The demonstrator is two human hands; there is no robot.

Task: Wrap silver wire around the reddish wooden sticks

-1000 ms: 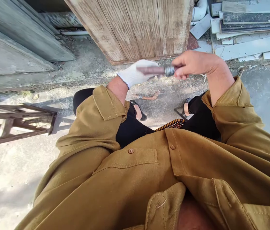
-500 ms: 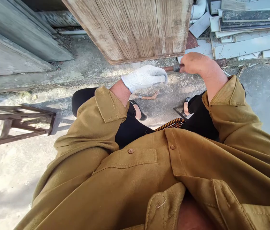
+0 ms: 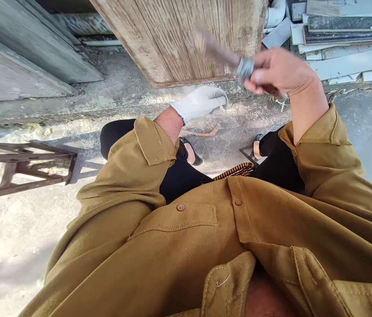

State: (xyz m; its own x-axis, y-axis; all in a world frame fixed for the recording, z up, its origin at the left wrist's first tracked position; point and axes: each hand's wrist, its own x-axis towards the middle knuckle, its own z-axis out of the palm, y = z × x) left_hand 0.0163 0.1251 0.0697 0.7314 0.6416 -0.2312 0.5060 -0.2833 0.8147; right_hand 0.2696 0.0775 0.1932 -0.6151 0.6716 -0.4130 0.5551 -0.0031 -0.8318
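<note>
My right hand (image 3: 273, 70), bare, is closed on a brown wooden stick (image 3: 217, 48) just beside a band of grey wire wound round it. The stick is raised and tilted, its far end blurred in front of the wooden panel. My left hand (image 3: 202, 103) wears a white knitted glove and is held low over the concrete. Its fingers curl downward together; whatever they hold, if anything, is hidden. Below that glove a bent piece of branch (image 3: 207, 132), with wire near its left end, lies on the ground between my feet.
A weathered wooden panel (image 3: 186, 42) stands in front of me. Stacked white and dark boards (image 3: 347, 39) and a white pipe (image 3: 275, 14) are at the upper right. To the left are a wooden frame (image 3: 24, 165) and grey boards (image 3: 37, 48). Concrete ground (image 3: 364, 119) surrounds my feet.
My right hand has swung the stick up and away from my gloved left hand; the stick was lying level close to the glove before. My left hand has barely shifted.
</note>
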